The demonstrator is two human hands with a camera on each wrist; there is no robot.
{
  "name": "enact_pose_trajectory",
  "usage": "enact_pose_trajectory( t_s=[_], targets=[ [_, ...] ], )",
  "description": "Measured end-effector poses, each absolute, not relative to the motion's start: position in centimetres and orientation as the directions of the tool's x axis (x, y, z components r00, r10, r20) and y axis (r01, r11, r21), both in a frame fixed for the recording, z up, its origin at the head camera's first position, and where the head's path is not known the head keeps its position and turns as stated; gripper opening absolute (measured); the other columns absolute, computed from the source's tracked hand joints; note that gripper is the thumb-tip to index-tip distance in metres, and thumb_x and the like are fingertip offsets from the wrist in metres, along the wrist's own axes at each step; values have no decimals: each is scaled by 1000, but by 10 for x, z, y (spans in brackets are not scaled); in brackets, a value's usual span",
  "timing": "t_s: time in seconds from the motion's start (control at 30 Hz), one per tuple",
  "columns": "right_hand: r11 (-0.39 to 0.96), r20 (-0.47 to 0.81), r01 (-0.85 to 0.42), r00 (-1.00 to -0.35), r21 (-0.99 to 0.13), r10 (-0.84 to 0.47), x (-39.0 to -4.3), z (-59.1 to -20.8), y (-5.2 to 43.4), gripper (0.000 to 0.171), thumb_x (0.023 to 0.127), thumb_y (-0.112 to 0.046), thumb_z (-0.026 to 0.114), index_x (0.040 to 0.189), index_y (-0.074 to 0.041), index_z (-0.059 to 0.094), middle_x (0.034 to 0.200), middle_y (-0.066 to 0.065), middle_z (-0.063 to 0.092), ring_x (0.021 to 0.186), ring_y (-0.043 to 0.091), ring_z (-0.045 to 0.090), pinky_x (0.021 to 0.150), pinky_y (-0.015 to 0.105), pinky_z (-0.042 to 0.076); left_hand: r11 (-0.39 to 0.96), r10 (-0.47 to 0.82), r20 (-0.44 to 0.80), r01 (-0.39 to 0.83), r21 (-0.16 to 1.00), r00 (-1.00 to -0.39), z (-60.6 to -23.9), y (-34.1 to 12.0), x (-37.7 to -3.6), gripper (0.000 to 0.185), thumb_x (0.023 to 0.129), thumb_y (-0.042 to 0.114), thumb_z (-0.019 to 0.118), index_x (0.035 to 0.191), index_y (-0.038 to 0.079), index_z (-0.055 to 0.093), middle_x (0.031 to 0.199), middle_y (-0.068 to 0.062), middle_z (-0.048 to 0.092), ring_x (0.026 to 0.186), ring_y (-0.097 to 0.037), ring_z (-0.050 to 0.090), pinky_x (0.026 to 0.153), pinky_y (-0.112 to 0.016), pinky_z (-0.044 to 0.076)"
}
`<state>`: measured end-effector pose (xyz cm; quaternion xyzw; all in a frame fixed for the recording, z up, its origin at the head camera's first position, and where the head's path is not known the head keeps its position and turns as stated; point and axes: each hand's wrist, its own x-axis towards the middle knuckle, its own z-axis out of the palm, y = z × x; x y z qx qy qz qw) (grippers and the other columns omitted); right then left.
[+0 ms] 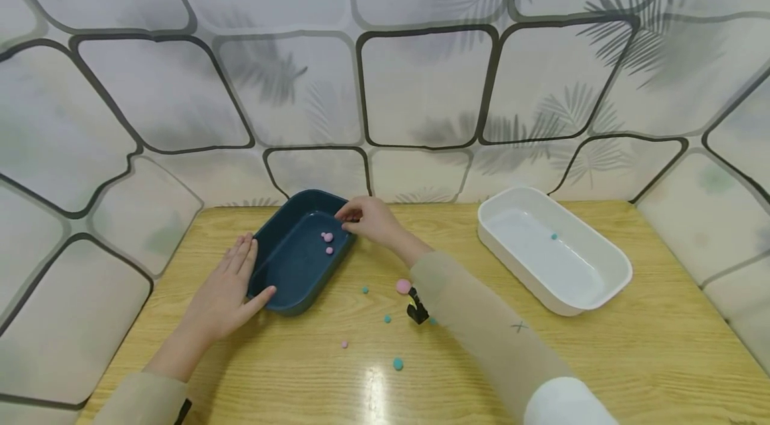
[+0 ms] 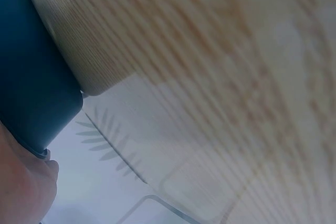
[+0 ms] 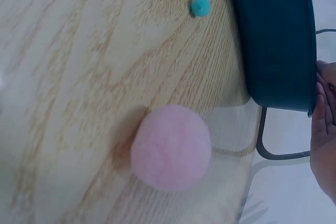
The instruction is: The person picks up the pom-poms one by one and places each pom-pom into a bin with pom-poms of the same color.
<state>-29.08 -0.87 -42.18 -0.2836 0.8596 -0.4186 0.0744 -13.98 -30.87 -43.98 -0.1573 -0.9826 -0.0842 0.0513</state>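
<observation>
A dark blue rectangular dish [image 1: 290,271] stands on the wooden table, with several small pink pom-poms [image 1: 328,237] inside. My left hand [image 1: 225,291] rests against the dish's left side, fingers straight and thumb spread along its near end. At the far right rim is my right hand [image 1: 373,221], its fingers loosely bent over the edge; I see nothing between them. The right wrist view shows that hand [image 3: 325,129] at the rim, partly cut off by the frame. Below the right forearm lies a large pink pom-pom [image 3: 171,148].
A white dish [image 1: 556,258] with one small teal pom-pom [image 1: 554,236] stands at the right. Loose teal pom-poms [image 1: 398,363] and a small pink pom-pom [image 1: 345,345] lie on the table [image 1: 289,371]. A patterned covering [image 1: 421,91] rises behind the table.
</observation>
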Motion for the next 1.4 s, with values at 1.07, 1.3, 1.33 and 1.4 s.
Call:
enact_pose_trajectory(
  t_s=[1.07, 1.3, 1.33, 1.4],
  targets=[
    [346, 191, -487, -758, -802, -624, -280, -420, 50, 19, 95, -1, 76, 113, 7, 78, 108, 20, 79, 92, 23, 74, 88, 27, 63, 931, 312, 143, 332, 153, -939, -439, -310, -140, 96, 105, 53, 60, 162, -15, 24, 173, -33, 19, 161, -50, 20, 138, -48, 11],
    [351, 173, -483, -750, -803, -638, -272, -424, 69, 20, 96, -1, 76, 114, 8, 77, 110, 21, 78, 93, 23, 73, 89, 32, 63, 933, 305, 130, 323, 158, -943, -441, -310, -140, 96, 104, 49, 63, 162, -15, 23, 173, -33, 17, 162, -50, 18, 138, -47, 8],
    [351, 172, -483, -750, -802, -639, -271, -424, 71, 20, 96, -1, 76, 114, 8, 77, 110, 21, 78, 93, 23, 73, 89, 31, 63, 933, 305, 132, 324, 155, -943, -441, -310, -140, 95, 104, 49, 63, 162, -16, 24, 173, -33, 17, 162, -50, 18, 138, -47, 8],
    [356, 161, -476, -751, -804, -641, -269, -425, 76, 20, 95, -1, 76, 114, 8, 77, 110, 21, 78, 92, 21, 73, 88, 28, 62, 934, 306, 134, 325, 151, -942, -440, -310, -140, 95, 104, 49, 63, 161, -16, 24, 173, -34, 18, 161, -50, 19, 138, -47, 9]
  ],
)
